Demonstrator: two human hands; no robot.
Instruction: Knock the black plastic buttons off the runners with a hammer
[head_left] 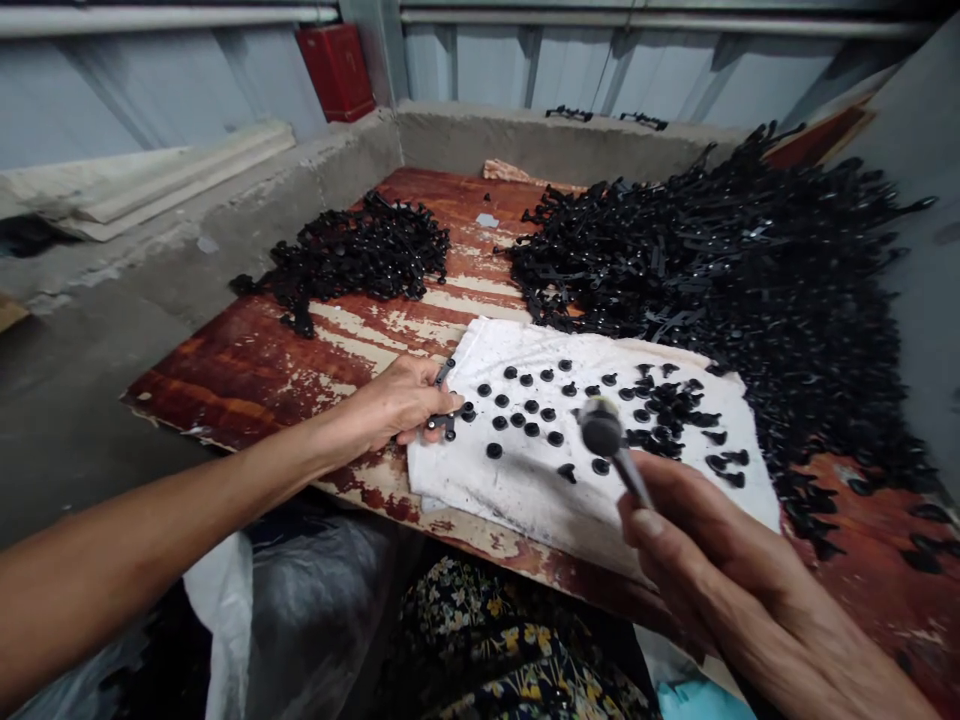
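My left hand (409, 395) is closed on a black bracket-like part (442, 422) at the left edge of a white cloth (517, 345). My right hand (690, 540) grips the metal handle of a small hammer (602, 428), whose round dark head is raised over the cloth and somewhat blurred. Several small black round pieces with stems (531, 406) lie spread on the cloth between my hands. More of these pieces sit in a cluster (667, 410) toward the cloth's right side.
A large heap of black parts (675, 240) fills the right back of the worn red-brown board (225, 360). A smaller heap of black brackets (367, 250) lies at the left back. Concrete ledges border the board, and a red box (336, 72) stands in the corner.
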